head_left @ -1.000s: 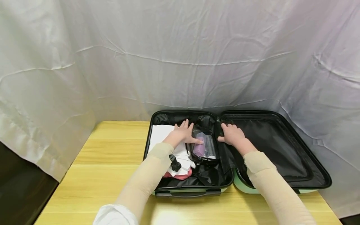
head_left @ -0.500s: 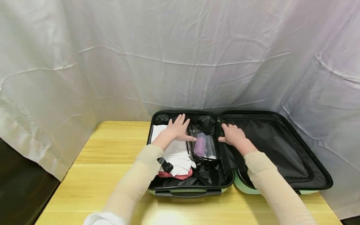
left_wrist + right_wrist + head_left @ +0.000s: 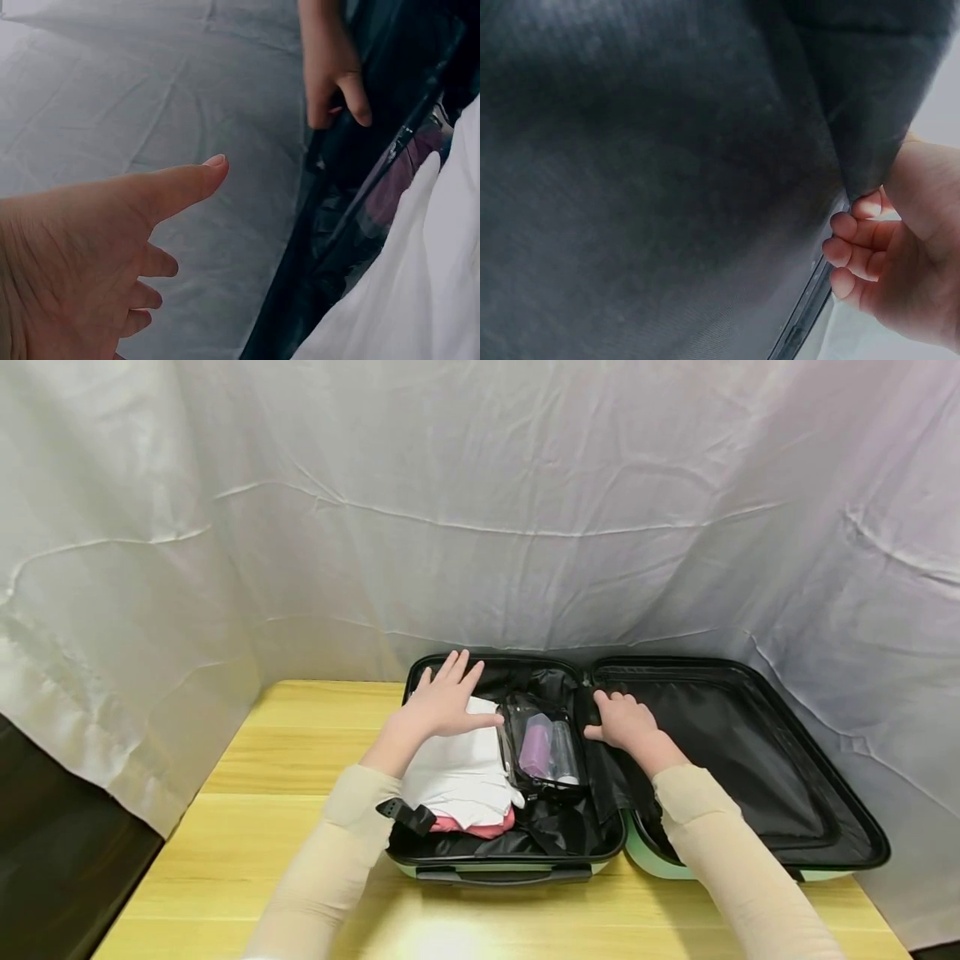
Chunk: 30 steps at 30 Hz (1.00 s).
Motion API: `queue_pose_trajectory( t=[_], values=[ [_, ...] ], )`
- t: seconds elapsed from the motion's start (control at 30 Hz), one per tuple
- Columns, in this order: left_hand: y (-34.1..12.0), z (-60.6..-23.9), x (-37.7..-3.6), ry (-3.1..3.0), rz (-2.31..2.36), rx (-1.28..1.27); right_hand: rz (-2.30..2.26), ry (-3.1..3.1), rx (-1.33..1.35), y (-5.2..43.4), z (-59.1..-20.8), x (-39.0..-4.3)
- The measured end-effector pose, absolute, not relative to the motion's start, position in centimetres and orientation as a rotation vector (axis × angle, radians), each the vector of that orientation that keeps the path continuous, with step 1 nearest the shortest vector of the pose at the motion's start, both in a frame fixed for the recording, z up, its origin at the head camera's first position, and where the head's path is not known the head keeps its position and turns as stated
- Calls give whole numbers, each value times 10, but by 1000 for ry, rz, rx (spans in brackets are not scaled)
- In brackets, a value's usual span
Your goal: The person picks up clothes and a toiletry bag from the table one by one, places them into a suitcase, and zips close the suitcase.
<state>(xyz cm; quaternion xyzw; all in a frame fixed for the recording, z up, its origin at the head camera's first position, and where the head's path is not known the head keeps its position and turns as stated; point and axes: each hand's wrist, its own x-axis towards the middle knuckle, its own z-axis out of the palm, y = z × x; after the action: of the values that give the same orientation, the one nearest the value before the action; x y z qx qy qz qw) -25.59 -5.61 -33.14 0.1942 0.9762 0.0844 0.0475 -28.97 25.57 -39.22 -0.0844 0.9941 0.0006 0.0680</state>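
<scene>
An open suitcase (image 3: 502, 863) lies with both halves spread flat. My left hand (image 3: 444, 702), fingers spread and straight, is over the left half, above folded white cloth (image 3: 457, 768); in the left wrist view it holds nothing. Beneath the white cloth a pink cloth (image 3: 487, 827) shows at the front. Beside them lies a clear pouch (image 3: 517, 710) with black trim, containing a purple bottle (image 3: 535, 750) and a clear bottle (image 3: 561, 747). My right hand (image 3: 625, 722) pinches the edge of a black fabric flap (image 3: 667, 187) near the hinge between the halves.
The right half (image 3: 727, 760) of the suitcase shows a black lining. The case lies on a wooden table (image 3: 262, 827), close to the grey curtain (image 3: 480, 527) hanging behind. A black strap with a small device (image 3: 407, 815) is on my left forearm.
My left hand has lifted away from beside the clear pouch and moved left over the white cloth, uncovering the pouch. My right hand has stayed at the flap.
</scene>
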Motion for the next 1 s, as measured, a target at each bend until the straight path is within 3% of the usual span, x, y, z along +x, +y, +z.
queue_pose_trajectory(
  t=[0.43,1.0],
  values=[
    [-98,-336,-230,3051,550,526,6,2999,-244,259,-393,-290],
    [-147,-372,-202,3118,613,504,5,3006,-246,259,-397,-292]
  ],
)
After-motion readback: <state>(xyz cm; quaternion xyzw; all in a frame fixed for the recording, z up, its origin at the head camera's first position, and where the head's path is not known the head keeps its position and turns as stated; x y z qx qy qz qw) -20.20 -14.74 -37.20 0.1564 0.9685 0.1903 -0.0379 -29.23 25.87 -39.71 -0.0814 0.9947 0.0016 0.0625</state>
